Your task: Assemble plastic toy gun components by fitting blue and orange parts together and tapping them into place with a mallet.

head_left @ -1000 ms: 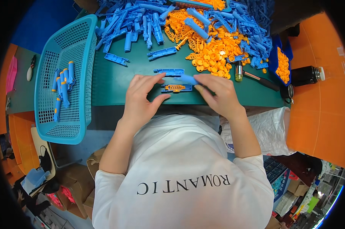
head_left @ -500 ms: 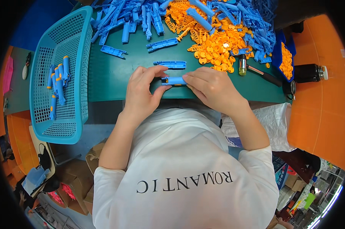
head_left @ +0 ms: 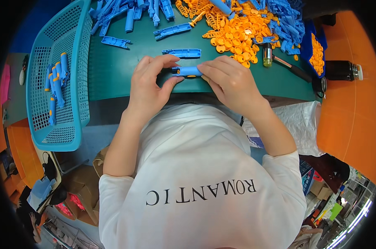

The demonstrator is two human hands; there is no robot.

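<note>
Between my two hands lies a blue plastic tube with a dark left end and a yellow piece on its near side. My left hand has its thumb and index finger round the tube's left end. At the other end my right hand pinches it, its fingers bent over the tip. Just beyond the tube, a blue half-shell rests hollow side up on the green table. Farther off lies another half-shell, with a yellow stick-like part at its right end.
A turquoise basket holding several blue-and-yellow tubes stands at the left. Piles of blue shells and yellow caps cover the far side. A hammer-like tool, a blue bin and a black bottle are on the right.
The whole view has shifted, so the table and its contents sit higher in the picture. Both hands keep hold of the tube, with little change in grip.
</note>
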